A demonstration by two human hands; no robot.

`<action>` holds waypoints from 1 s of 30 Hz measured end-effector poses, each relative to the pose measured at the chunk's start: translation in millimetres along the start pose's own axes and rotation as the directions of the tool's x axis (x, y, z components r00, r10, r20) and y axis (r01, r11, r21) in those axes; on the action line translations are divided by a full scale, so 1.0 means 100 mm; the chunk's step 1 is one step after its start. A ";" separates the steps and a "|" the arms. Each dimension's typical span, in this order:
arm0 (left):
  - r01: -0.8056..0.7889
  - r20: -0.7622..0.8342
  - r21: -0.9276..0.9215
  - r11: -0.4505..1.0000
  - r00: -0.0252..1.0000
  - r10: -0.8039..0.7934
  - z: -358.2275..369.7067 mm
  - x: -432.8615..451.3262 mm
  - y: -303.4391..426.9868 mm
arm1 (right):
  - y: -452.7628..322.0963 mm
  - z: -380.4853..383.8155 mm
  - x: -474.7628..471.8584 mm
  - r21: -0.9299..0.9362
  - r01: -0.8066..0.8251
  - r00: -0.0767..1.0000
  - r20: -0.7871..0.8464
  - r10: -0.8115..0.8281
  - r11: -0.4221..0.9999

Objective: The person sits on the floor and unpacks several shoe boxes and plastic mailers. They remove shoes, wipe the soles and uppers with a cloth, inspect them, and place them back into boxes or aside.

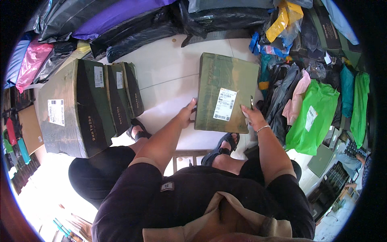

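Note:
A flat green cardboard box point(208, 78) with brown patches is before me, between my two hands. On its upper face is a white printed label point(226, 104). My left hand point(188, 113) is against the box's left side, thumb up, its fingers partly hidden behind the edge. From the right, my right hand point(253, 116) grips the opposite edge with the thumb on top. A slim dark object with a metallic glint point(252, 102) juts up beside that hand; its kind is unclear. Whether the box touches the floor is hidden.
Green and black boxes point(90, 112) stand in a row at left, some labelled. Dark plastic parcels point(145, 30) line the far side. Bagged parcels, including a bright green one point(313, 118), crowd the right. White tiled floor point(169, 78) lies between. Another person's hand point(350, 185) shows far right.

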State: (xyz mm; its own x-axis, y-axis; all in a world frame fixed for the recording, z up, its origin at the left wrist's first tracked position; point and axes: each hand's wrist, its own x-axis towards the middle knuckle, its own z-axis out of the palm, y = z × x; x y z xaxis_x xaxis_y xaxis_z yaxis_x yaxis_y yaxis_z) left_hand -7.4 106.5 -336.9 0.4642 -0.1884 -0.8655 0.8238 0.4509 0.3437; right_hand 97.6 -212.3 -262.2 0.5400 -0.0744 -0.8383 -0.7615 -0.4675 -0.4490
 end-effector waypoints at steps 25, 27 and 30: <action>-0.682 -0.147 -0.173 0.711 0.732 0.666 -0.54 -4.10 0.98 | -1.79 0.67 -3.68 0.125 0.646 0.619 0.492 -0.612 0.753; -0.727 -0.239 0.060 0.684 0.655 0.717 -1.08 -4.65 1.43 | -1.77 1.24 -3.92 0.249 0.624 0.560 0.518 -0.646 0.740; -0.688 -0.229 0.404 0.603 0.562 0.795 -1.90 -5.49 2.12 | -1.64 2.07 -4.13 0.240 0.459 0.629 0.592 -0.503 0.856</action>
State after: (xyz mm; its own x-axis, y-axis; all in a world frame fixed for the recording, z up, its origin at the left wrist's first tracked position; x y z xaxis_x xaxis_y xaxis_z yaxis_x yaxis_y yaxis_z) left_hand -149.1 471.4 141.9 0.8410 0.4525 -0.2966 0.3085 0.0493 0.9499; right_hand -74.5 77.5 94.3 0.5109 0.7102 -0.4844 -0.4900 -0.2225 -0.8429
